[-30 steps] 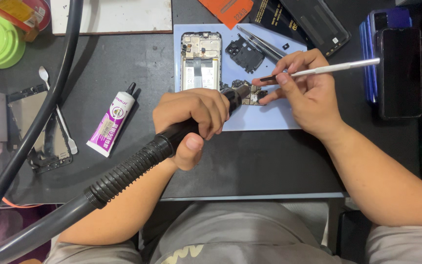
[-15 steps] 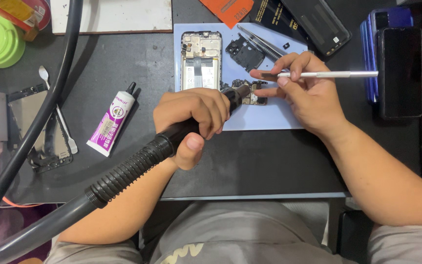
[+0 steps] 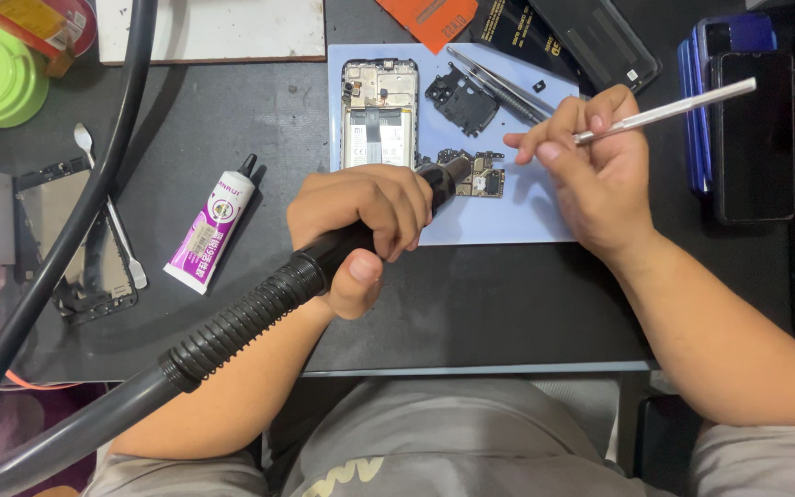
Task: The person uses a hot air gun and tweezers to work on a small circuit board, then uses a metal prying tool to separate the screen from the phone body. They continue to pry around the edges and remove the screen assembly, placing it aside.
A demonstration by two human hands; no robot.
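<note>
The left hand (image 3: 361,216) is wrapping its grip fully around the black handle of a hot-air wand (image 3: 324,253), fingers curled over the top and thumb pressed underneath. It is aiming the nozzle (image 3: 443,177) at the small circuit board (image 3: 482,175), which is lying near the middle of the blue mat (image 3: 526,216). Nozzle and board are looking very close; whether they are touching cannot be told.

The right hand (image 3: 600,175) is hovering over the mat's right edge, pinching a thin metal tool (image 3: 664,110) between thumb and fingers. The tool's long end is pointing away past the mat, and its working tip is hidden by the fingers and sitting clear of the board.

The step in hand appears to be heating a spot on the board while the tool is waiting. The next move probably calls for bringing the tool tip down onto the heated part without nudging the board, and for holding the nozzle steady just above it.

An opened phone frame (image 3: 379,110) is lying at the mat's upper left. A glue tube (image 3: 212,225) is resting on the surface left of the mat.
</note>
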